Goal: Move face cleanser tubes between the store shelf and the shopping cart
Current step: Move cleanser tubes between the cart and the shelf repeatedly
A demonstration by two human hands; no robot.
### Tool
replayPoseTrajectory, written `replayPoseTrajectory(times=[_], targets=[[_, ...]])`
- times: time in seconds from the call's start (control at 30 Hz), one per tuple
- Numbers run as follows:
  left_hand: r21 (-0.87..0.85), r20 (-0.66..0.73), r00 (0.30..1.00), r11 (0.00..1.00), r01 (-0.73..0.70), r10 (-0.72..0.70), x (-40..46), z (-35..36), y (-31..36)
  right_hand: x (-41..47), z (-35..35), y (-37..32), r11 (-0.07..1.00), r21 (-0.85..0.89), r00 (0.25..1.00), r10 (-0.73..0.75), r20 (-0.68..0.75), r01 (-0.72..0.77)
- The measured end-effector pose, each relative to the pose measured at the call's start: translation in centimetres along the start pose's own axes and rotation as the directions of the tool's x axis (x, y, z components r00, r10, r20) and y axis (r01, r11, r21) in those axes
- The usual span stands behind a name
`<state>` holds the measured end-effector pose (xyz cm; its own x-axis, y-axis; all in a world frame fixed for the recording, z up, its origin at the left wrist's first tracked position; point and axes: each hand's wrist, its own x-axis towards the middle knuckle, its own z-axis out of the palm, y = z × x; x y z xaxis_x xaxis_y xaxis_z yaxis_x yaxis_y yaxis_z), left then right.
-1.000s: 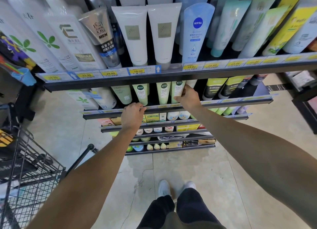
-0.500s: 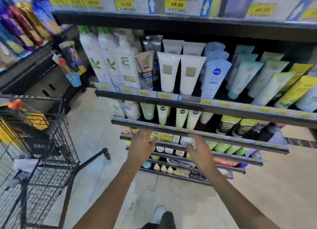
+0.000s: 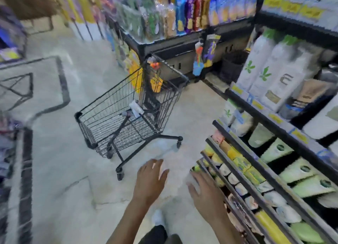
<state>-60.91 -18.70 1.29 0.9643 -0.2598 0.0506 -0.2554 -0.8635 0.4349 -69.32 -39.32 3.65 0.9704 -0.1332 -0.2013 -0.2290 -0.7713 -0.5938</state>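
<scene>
Black steel shelving [image 3: 256, 114] ran along the right, just beside the right hand's fingers, its tiers packed with blurred tubes and bottles. Ahead and to the left of both hands stood the black wire shopping cart [image 3: 117, 123], well apart from the fingers. A pale face cleanser tube [image 3: 135, 108] appeared to lie in the cart's basket near the far end; blur made its shape uncertain. More green-and-white cleanser tubes [image 3: 300, 170] hung cap-down on the shelf to the right of the right hand. The left hand [image 3: 149, 181] hovered over the floor with fingers spread wide, holding nothing. The right hand [image 3: 206, 194] was likewise splayed and empty, near the lower shelf edge. Such a tube would likely be light, soft-walled and a little slick, so a hold across the firmer middle of the body, not the crimped end, would suit.
</scene>
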Motion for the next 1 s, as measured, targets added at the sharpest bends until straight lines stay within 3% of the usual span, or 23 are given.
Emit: replayPoseTrajectory(times=[0.23,0.47,1.0], targets=[[-0.036,-0.127,0.949,0.957,0.288,-0.29,-1.4,-4.6,-8.8,9.2,3.2,-7.4,0.97,-0.025,0.962,-0.235,0.139,0.241],[-0.087,-0.135,0.919,0.928,0.363,-0.372,1.7,-7.3,-15.3,18.3,6.3,-15.8,0.945,-0.042,0.931,-0.31,0.195,0.324],[-0.086,0.033,0.929,0.925,0.371,-0.37,25.6,-8.9,-22.0,33.4,7.0,-17.0,0.983,0.023,0.951,-0.179,0.25,0.179]])
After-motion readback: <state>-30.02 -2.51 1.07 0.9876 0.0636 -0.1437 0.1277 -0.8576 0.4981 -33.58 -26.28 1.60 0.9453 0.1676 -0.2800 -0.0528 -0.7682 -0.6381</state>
